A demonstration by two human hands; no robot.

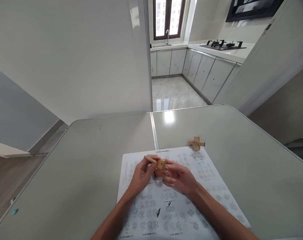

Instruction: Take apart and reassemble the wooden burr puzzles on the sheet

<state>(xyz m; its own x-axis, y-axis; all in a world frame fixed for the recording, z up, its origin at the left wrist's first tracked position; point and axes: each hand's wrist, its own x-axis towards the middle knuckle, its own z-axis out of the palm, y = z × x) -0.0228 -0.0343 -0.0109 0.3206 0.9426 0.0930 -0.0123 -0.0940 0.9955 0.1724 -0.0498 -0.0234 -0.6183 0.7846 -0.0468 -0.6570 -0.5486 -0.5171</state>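
Observation:
Both hands meet over the upper part of a printed sheet [151,191], holding a small wooden burr puzzle [161,164] between them. My left hand [142,171] is closed, its thumb and fingers pinching the puzzle's left side, where a thin wooden bar [150,159] juts out. From the right, my right hand [180,175] curls its fingers round the other side of the puzzle. A dark mark shows on the face turned up to me. Fingers hide much of the puzzle's underside. Beyond the sheet's top right corner rests a cross-shaped wooden puzzle [196,143].
The sheet carries rows of puzzle diagrams and lies on a pale table [91,166] with a seam [153,130] across it. A small teal object [15,212] is near the left edge. Past the table are a white panel [91,60] and a kitchen with a gas hob [222,45].

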